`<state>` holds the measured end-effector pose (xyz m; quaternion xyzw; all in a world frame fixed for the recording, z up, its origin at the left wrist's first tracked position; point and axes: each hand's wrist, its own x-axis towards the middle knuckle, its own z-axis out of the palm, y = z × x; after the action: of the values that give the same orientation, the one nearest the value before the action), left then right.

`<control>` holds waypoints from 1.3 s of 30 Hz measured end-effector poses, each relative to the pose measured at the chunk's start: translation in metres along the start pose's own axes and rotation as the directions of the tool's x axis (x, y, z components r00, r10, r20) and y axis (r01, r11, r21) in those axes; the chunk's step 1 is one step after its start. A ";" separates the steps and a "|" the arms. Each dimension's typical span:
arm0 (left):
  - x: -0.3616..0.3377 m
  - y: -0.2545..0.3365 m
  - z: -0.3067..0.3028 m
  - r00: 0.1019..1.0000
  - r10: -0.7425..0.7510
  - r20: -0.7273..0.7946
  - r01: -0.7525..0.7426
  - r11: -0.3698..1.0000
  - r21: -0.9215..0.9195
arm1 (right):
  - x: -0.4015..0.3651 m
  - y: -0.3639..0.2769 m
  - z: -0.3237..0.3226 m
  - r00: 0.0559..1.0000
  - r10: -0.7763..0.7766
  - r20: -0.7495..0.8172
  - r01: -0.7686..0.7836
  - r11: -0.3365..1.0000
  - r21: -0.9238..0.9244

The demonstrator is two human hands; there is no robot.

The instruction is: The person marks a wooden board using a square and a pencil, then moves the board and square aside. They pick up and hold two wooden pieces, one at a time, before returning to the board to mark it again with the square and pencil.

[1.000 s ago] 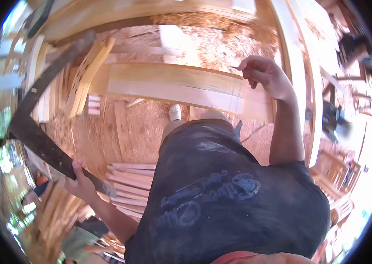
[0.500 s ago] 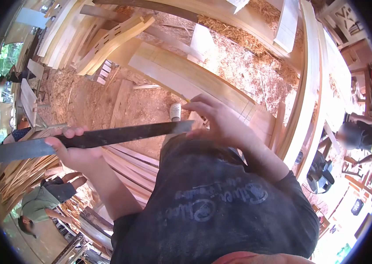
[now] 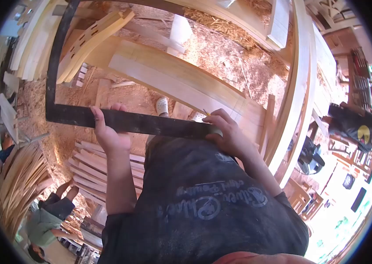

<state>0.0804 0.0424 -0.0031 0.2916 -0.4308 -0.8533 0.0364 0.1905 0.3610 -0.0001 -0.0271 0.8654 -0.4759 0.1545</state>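
Your hands both grip one tool: your left hand point(image 3: 108, 134) is wrapped around the long arm of a dark steel square point(image 3: 159, 124), fingers curled over its top edge. Your right hand point(image 3: 230, 138) is closed on the end of that same arm. The arm lies level between your hands, just above your dark shirt point(image 3: 203, 207). To the left of your left hand the square turns a corner, and its other arm runs up and away from you.

Beyond both hands, a long pale board point(image 3: 172, 79) slants across the floor point(image 3: 221, 57), which is covered in shavings. Your light shoe point(image 3: 162, 106) shows between your hands, just past the square. Below your left hand lies a stack of thin slats point(image 3: 85, 169). Further down on that side a person in green point(image 3: 45, 220) crouches. Another person point(image 3: 353, 125) is well apart to the right of your right hand.
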 end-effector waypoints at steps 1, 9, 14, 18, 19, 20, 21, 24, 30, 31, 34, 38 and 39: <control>0.003 0.000 -0.002 0.999 -0.032 -0.039 0.032 0.999 0.016 | -0.003 -0.001 0.000 0.999 0.050 -0.002 -0.050 0.999 -0.010; 0.033 -0.023 -0.035 0.990 -0.100 0.095 0.077 0.971 0.225 | -0.036 0.029 -0.001 0.957 0.276 -0.082 -0.283 0.955 -0.087; 0.014 -0.041 -0.026 0.975 -0.219 0.042 0.203 0.951 0.232 | -0.054 0.034 -0.003 0.920 0.369 -0.134 -0.385 0.915 -0.121; 0.012 -0.041 -0.030 0.941 -0.339 -0.012 0.332 0.914 0.233 | -0.056 0.036 -0.005 0.912 0.382 -0.149 -0.395 0.916 -0.069; 0.015 -0.044 -0.035 0.939 -0.343 -0.020 0.338 0.914 0.224 | -0.057 0.039 -0.005 0.920 0.362 -0.151 -0.375 0.925 -0.067; 0.019 -0.047 -0.040 0.938 -0.347 -0.026 0.344 0.915 0.212 | -0.055 0.037 -0.006 0.910 0.390 -0.140 -0.400 0.915 -0.056; 0.021 -0.048 -0.039 0.936 -0.351 -0.030 0.350 0.916 0.199 | -0.053 0.033 -0.008 0.900 0.416 -0.130 -0.424 0.904 -0.046; 0.022 -0.049 -0.035 0.928 -0.372 -0.038 0.370 0.901 0.224 | -0.052 0.030 -0.008 0.905 0.391 -0.164 -0.409 0.908 -0.089; 0.041 -0.066 -0.039 0.905 -0.419 -0.069 0.424 0.885 0.192 | -0.055 0.031 -0.008 0.909 0.388 -0.151 -0.408 0.903 -0.137; 0.043 -0.069 -0.039 0.897 -0.438 -0.054 0.440 0.875 0.201 | -0.056 0.032 -0.008 0.913 0.379 -0.150 -0.400 0.906 -0.140; 0.045 -0.077 -0.031 0.864 -0.502 -0.026 0.495 0.840 0.223 | -0.065 0.048 0.000 0.934 0.326 -0.148 -0.352 0.914 -0.201; 0.054 -0.106 -0.032 0.851 -0.525 -0.011 0.513 0.826 0.234 | -0.073 0.056 0.008 0.923 0.368 -0.115 -0.384 0.903 -0.190; 0.056 -0.110 -0.031 0.849 -0.528 -0.005 0.514 0.824 0.240 | -0.074 0.059 0.011 0.920 0.372 -0.121 -0.389 0.902 -0.189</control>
<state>0.0709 0.0713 -0.1268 0.3736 -0.4325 -0.7830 -0.2456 0.2704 0.3986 -0.0368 0.1458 0.9048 -0.3435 0.2049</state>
